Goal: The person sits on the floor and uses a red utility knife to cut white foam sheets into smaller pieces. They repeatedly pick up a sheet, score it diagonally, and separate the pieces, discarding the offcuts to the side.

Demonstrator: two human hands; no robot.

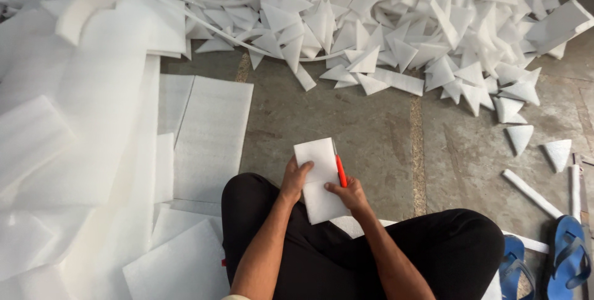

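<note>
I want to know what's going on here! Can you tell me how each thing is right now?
Left hand: gripping the foam piece's left edge.
Right hand: holding the orange knife.
Foam piece: uncut, held above the lap.
Orange knife: blade along the foam's right edge.
Foam triangles: heaped on the floor.
Blue sandals: off, lying aside.

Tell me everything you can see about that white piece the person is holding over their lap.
The white foam piece is a flat rectangle, thin, with a soft, slightly grainy surface like packing foam. It is held lengthwise away from the person, above the knees and the grey floor. The left hand grips its left edge, thumb on top. The right hand holds its right edge together with a red-handled cutter, whose blade lies along that edge. Whether it is already cut cannot be told.
</note>
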